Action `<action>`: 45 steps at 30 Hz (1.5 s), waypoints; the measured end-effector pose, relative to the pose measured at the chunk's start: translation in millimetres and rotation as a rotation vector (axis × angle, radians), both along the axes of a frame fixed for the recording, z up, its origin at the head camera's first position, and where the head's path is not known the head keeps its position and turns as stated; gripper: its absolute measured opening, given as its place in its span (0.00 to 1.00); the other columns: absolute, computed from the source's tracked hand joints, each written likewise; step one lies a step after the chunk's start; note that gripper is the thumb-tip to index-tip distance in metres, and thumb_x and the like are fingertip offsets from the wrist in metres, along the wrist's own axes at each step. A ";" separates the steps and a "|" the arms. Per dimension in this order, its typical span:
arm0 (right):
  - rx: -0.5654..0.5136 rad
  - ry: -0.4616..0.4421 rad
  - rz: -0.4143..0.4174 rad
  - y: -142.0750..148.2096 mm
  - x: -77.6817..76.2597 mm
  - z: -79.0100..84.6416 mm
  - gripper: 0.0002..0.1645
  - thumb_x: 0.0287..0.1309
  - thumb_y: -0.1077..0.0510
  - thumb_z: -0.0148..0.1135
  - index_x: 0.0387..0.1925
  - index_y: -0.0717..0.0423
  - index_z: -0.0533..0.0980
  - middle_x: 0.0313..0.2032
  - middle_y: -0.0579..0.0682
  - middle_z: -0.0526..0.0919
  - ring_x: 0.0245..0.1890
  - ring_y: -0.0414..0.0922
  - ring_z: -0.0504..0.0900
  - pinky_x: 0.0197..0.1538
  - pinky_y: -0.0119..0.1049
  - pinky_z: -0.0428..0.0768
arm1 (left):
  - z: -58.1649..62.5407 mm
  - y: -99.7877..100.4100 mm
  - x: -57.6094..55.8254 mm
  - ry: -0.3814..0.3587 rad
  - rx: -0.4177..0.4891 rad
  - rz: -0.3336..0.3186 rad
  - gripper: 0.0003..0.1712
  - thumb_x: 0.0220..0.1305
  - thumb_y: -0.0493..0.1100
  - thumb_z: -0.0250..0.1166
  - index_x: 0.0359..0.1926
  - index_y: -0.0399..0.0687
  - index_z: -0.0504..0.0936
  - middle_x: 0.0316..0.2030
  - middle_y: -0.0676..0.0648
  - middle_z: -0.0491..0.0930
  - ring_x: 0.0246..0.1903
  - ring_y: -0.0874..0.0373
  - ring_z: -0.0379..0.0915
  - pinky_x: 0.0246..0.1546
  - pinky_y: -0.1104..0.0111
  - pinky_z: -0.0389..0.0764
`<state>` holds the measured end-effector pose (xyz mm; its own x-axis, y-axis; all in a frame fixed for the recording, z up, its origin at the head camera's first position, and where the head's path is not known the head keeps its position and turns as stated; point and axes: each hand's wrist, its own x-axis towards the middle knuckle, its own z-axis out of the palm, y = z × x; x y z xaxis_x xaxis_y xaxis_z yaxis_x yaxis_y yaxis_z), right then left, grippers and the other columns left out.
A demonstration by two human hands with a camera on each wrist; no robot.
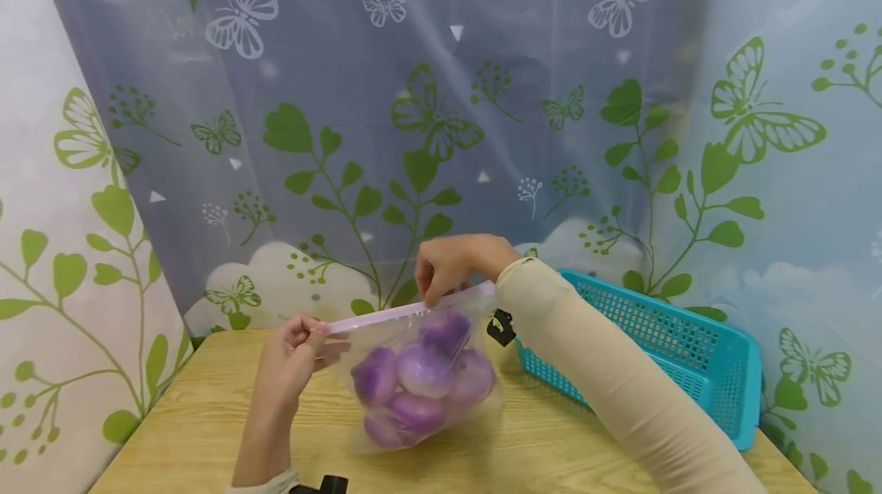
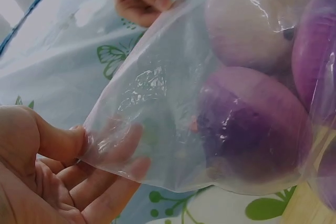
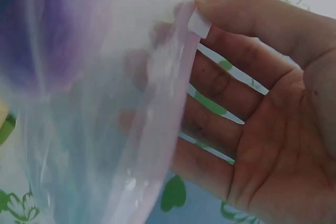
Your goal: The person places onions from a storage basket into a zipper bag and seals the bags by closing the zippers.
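Observation:
A clear zip bag with a pink closure strip hangs tilted above the wooden table, its right end higher. Inside lie several round purple-and-white vegetables, possibly onions or turnips. My left hand pinches the bag's upper left corner between thumb and fingers, as the left wrist view shows up close. Along the strip, my right hand pinches a small white slider with the thumb in front and the fingers behind the film. Partway along, the strip is covered by the right fingers.
A turquoise perforated basket stands on the table at the right, partly behind my right sleeve. Behind the table hangs a curtain printed with leaves and butterflies. Black wrist mounts show at both wrists.

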<state>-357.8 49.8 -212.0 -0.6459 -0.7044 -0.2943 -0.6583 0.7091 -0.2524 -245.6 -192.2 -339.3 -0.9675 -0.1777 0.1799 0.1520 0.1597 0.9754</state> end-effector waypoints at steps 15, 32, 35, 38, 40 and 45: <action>-0.060 -0.140 -0.046 46.4 -17.3 5.5 0.05 0.64 0.60 0.66 0.33 0.51 0.86 0.26 0.44 0.82 0.25 0.40 0.75 0.29 0.32 0.81 | 1.7 -5.1 0.4 -0.027 0.033 0.021 0.09 0.80 0.36 0.51 0.42 0.32 0.71 0.44 0.41 0.89 0.32 0.66 0.88 0.39 0.73 0.91; -0.244 -0.276 -0.081 82.5 -32.4 -7.2 0.05 0.64 0.65 0.64 0.35 0.62 0.84 0.30 0.49 0.86 0.33 0.42 0.86 0.49 0.43 0.93 | 1.1 -11.8 -2.5 -0.044 0.041 0.041 0.10 0.81 0.37 0.50 0.41 0.34 0.72 0.44 0.42 0.90 0.33 0.65 0.89 0.41 0.71 0.92; -0.297 -0.269 -0.081 85.7 -33.0 -11.5 0.04 0.64 0.65 0.65 0.35 0.63 0.84 0.30 0.51 0.87 0.33 0.44 0.87 0.47 0.43 0.93 | 1.1 -12.5 -3.5 -0.034 0.041 0.034 0.10 0.81 0.38 0.51 0.41 0.34 0.72 0.44 0.42 0.90 0.33 0.65 0.89 0.41 0.71 0.92; -0.329 -0.218 -0.078 84.7 -32.5 -18.8 0.05 0.64 0.64 0.66 0.34 0.63 0.85 0.29 0.52 0.87 0.31 0.44 0.87 0.45 0.41 0.93 | -0.4 -13.0 -3.7 -0.019 0.036 0.040 0.10 0.80 0.39 0.52 0.43 0.33 0.73 0.44 0.42 0.90 0.34 0.65 0.89 0.42 0.71 0.92; -0.344 -0.184 -0.085 83.3 -31.3 -24.3 0.05 0.64 0.64 0.66 0.34 0.63 0.85 0.29 0.52 0.87 0.30 0.44 0.87 0.44 0.42 0.93 | -2.1 -13.1 -3.9 -0.007 0.031 0.043 0.11 0.80 0.39 0.53 0.47 0.32 0.74 0.44 0.41 0.90 0.34 0.66 0.89 0.43 0.71 0.92; -0.387 -0.136 -0.117 82.8 -28.1 -36.5 0.06 0.66 0.63 0.64 0.35 0.63 0.83 0.29 0.52 0.86 0.31 0.46 0.87 0.44 0.43 0.93 | -6.6 -12.5 -6.8 0.019 0.006 0.044 0.17 0.80 0.43 0.54 0.57 0.32 0.74 0.45 0.43 0.90 0.36 0.68 0.88 0.45 0.72 0.91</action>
<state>-385.8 132.6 -248.4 -0.7018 -0.7038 -0.1105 -0.5214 0.6131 -0.5936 -252.4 -204.8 -345.9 -0.9551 -0.2213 0.1970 0.1636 0.1604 0.9734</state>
